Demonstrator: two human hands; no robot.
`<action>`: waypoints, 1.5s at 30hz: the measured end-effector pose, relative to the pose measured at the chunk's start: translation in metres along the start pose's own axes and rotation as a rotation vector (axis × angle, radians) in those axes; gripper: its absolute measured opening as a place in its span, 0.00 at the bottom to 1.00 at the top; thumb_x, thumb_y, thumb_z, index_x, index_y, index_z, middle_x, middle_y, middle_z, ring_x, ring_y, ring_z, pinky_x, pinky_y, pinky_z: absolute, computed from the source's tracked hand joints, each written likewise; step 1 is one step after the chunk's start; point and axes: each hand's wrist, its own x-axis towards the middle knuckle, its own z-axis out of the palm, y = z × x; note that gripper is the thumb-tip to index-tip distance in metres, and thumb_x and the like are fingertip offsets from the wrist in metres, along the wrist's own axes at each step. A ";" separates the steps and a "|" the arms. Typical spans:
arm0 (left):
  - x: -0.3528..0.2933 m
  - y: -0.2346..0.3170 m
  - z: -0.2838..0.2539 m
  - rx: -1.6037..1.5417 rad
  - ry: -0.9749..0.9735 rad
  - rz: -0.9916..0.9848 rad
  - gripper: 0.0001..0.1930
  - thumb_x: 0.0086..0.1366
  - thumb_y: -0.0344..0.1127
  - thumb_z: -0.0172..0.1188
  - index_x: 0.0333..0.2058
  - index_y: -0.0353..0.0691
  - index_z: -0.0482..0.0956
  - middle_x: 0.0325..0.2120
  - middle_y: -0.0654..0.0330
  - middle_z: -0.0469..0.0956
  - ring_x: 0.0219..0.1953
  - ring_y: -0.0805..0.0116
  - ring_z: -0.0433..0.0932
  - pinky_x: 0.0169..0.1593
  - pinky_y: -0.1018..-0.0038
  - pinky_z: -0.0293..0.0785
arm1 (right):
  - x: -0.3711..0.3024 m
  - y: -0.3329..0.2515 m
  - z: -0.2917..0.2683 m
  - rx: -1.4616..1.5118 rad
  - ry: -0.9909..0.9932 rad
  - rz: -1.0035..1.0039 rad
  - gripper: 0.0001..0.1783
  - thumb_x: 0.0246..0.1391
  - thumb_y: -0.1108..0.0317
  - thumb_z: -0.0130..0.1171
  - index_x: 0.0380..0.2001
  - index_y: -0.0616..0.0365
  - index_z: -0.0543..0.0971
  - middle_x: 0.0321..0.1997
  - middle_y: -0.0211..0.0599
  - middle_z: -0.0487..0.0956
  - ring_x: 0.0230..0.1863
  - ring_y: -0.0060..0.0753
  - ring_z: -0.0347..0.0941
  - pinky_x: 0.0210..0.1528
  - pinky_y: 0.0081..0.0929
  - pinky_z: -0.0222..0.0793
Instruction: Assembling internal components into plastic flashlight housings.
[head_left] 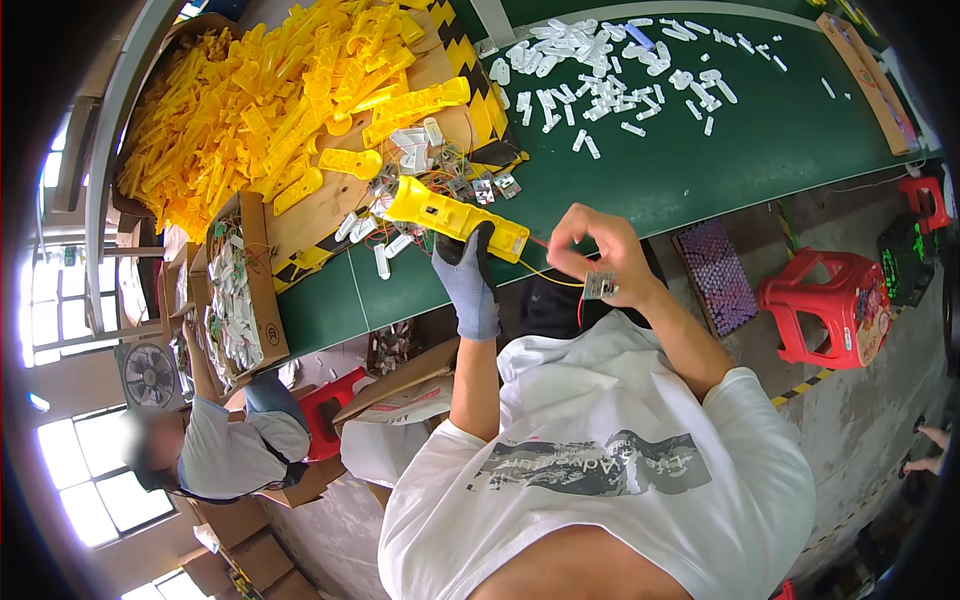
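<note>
My left hand [465, 280], in a grey and black glove, grips a yellow plastic housing [455, 218], held tilted over the near edge of the bench. Red and yellow wires [548, 274] run from the housing's right end toward my bare right hand [610, 250]. Its thumb and finger are pinched together at the wires. A small silvery metal plate [600, 286] hangs against the right palm, with a red wire dangling below. Beyond the housing lies a pile of wired parts and small metal plates [484, 190], with white plastic pieces [383, 262] beside it.
A large heap of yellow housings [260, 110] fills the far left. White plastic parts [600, 70] lie scattered across the green bench [640, 185]. A cardboard box of parts [262, 285] stands at the left. Red stools [825, 305] stand right; a co-worker [240, 445] sits left.
</note>
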 end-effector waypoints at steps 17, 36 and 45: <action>-0.012 -0.016 -0.023 0.072 -0.123 -0.148 0.20 0.60 0.20 0.55 0.51 0.30 0.68 0.41 0.55 0.77 0.41 0.66 0.78 0.45 0.72 0.76 | -0.007 0.009 -0.026 0.455 0.178 0.411 0.10 0.55 0.73 0.61 0.40 0.61 0.75 0.41 0.37 0.79 0.35 0.23 0.79 0.31 0.17 0.73; -0.029 -0.023 0.023 -0.039 -0.237 -0.066 0.21 0.74 0.42 0.42 0.59 0.35 0.63 0.46 0.58 0.73 0.43 0.74 0.73 0.47 0.75 0.72 | 0.036 0.024 0.020 0.352 0.165 0.493 0.06 0.51 0.74 0.67 0.30 0.65 0.80 0.30 0.34 0.81 0.30 0.16 0.75 0.35 0.13 0.72; -0.027 -0.030 0.022 0.012 -0.270 -0.015 0.20 0.74 0.40 0.43 0.58 0.35 0.64 0.46 0.58 0.72 0.47 0.75 0.71 0.50 0.75 0.69 | 0.034 0.031 0.024 0.165 0.272 0.331 0.09 0.52 0.71 0.66 0.32 0.66 0.79 0.29 0.33 0.81 0.30 0.16 0.75 0.34 0.14 0.72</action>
